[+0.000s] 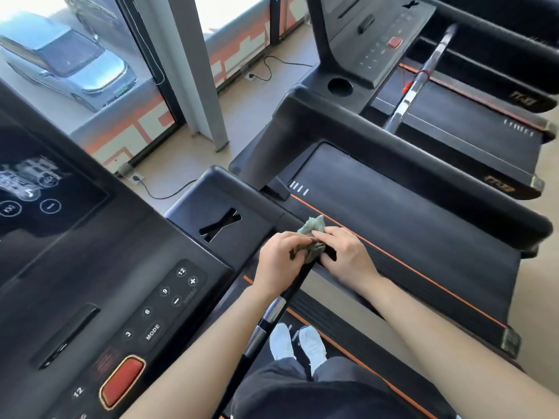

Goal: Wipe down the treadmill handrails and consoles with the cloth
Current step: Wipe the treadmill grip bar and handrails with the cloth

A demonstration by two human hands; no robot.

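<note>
A crumpled grey-green cloth (313, 228) is bunched around the upper end of the black front handrail (266, 325) of my treadmill, where the bar meets the console. My left hand (279, 261) grips the cloth from the left side of the bar. On the bar's right side my right hand (344, 257) presses the cloth with its fingertips. The black console (115, 267) spreads out to the left, with a dark touchscreen (42, 189), numbered buttons and a red stop button (122, 381).
A second treadmill (423, 207) stands close on the right, and a third one with its console (378, 34) and a chrome handrail (420, 77) lies beyond. Power cables trail on the floor by the windows. My white shoes (298, 343) rest on the belt below.
</note>
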